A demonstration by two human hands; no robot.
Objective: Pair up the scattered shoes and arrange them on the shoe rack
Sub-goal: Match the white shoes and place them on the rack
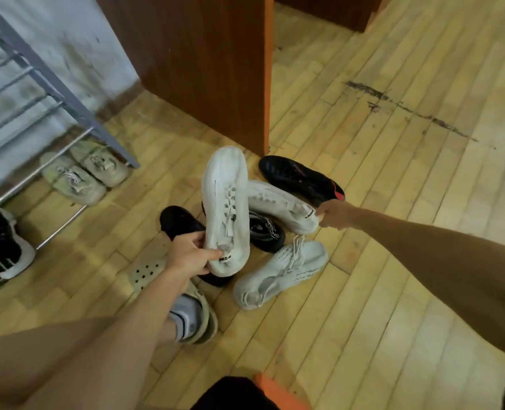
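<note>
White sneaker (226, 208) toe up-frame in left hand (186, 257); mate (278, 202) crosswise, right hand (335, 214).

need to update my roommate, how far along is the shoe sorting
Done: a beige pair sits together at the foot of the shoe rack, with black-and-white shoes nearby. In hand: the left hand grips one white sneaker, the right hand grips its twin. Left: a white knit sneaker, a black-and-red shoe, a black slide and another black shoe lie on the floor.
</note>
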